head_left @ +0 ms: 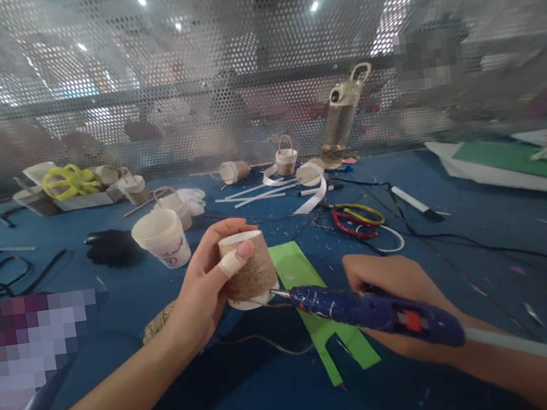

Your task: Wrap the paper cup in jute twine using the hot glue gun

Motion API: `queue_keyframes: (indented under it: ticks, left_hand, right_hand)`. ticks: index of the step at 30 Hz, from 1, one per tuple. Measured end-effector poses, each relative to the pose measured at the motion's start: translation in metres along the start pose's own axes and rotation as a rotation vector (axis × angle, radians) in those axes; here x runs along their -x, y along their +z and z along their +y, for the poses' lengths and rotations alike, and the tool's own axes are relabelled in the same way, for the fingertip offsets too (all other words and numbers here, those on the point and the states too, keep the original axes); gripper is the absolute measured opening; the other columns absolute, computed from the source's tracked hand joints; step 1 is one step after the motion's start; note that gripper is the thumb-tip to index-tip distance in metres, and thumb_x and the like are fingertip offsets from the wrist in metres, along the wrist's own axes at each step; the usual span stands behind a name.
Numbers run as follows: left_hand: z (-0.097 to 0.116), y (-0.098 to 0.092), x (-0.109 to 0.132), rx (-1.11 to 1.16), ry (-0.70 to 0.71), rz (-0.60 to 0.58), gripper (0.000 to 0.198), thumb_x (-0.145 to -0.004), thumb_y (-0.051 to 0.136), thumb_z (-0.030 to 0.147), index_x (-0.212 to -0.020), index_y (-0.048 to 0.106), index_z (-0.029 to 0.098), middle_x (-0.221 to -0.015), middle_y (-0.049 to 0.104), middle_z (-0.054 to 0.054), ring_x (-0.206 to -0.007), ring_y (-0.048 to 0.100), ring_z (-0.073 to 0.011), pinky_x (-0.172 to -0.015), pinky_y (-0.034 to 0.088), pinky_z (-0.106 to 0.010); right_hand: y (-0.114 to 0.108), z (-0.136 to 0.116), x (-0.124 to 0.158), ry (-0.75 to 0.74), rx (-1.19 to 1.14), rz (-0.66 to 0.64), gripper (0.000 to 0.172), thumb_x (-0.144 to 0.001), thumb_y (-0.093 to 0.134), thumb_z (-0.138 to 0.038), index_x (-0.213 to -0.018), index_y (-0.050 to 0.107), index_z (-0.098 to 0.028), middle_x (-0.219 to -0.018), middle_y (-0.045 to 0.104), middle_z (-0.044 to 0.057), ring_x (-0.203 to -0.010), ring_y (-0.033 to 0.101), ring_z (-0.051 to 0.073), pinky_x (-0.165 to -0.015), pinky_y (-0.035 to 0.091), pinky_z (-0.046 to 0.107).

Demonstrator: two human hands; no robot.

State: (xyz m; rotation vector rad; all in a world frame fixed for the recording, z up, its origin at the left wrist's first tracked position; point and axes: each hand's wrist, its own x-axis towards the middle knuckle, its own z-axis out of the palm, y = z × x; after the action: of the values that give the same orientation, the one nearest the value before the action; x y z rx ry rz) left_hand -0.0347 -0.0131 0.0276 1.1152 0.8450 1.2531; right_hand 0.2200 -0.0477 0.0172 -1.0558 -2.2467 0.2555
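Observation:
My left hand (pixel 212 273) is wrapped round a small cup (pixel 252 271) covered in brown twine, with tape on the thumb. The cup is upside down or tilted, its white rim at the bottom. In my right hand (pixel 395 283) is a blue glue gun (pixel 368 310) with a red patch; its metal tip touches the cup's lower right edge. A strand of twine (pixel 271 343) runs from near the tip down to the left. The twine ball (pixel 157 324) lies partly hidden behind my left forearm. Beneath the gun is a cut green sheet (pixel 299 269).
White stacked cups (pixel 161 238) stand left of centre. Small twine baskets (pixel 286 161), white strips (pixel 262 192) and a tilted bottle (pixel 341 119) are at the back. Scissors (pixel 356 221) and black cables (pixel 491 249) lie right. A box with yellow scissors (pixel 71 181) sits back left.

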Motion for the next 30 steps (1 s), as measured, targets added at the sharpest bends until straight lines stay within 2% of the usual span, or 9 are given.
queue_keyframes:
  ticks: [9, 17, 30]
  left_hand:
    - [0.0032, 0.0026, 0.0006, 0.049, -0.017, 0.017, 0.038, -0.078, 0.079, 0.037, -0.112, 0.065, 0.026, -0.115, 0.069, -0.006, -0.102, 0.064, -0.027, -0.08, 0.054, -0.037]
    - [0.0019, 0.0012, -0.0007, 0.094, -0.04, 0.014, 0.037, -0.078, 0.078, 0.038, -0.111, 0.067, 0.026, -0.115, 0.07, -0.006, -0.102, 0.065, -0.0284, -0.079, 0.056, -0.039]
    - [0.0031, 0.001, -0.0013, 0.11, -0.046, 0.019, 0.037, -0.078, 0.079, 0.038, -0.111, 0.067, 0.026, -0.115, 0.07, -0.006, -0.102, 0.066, -0.0269, -0.079, 0.056, -0.037]
  right_hand:
    - [-0.0019, -0.0044, -0.0011, 0.075, -0.045, -0.042, 0.028, -0.063, 0.053, -0.012, -0.073, 0.031, -0.025, -0.061, 0.045, -0.006, -0.05, 0.036, 0.011, -0.05, 0.024, 0.026]
    - [-0.0011, -0.0028, -0.0012, 0.08, -0.064, -0.025, 0.027, -0.065, 0.054, -0.011, -0.071, 0.031, -0.025, -0.06, 0.043, -0.007, -0.05, 0.037, 0.01, -0.049, 0.024, 0.026]
    - [-0.001, -0.0019, -0.0017, 0.112, -0.066, -0.011, 0.028, -0.07, 0.058, -0.012, -0.069, 0.033, -0.024, -0.057, 0.042, -0.007, -0.048, 0.037, 0.01, -0.048, 0.024, 0.026]
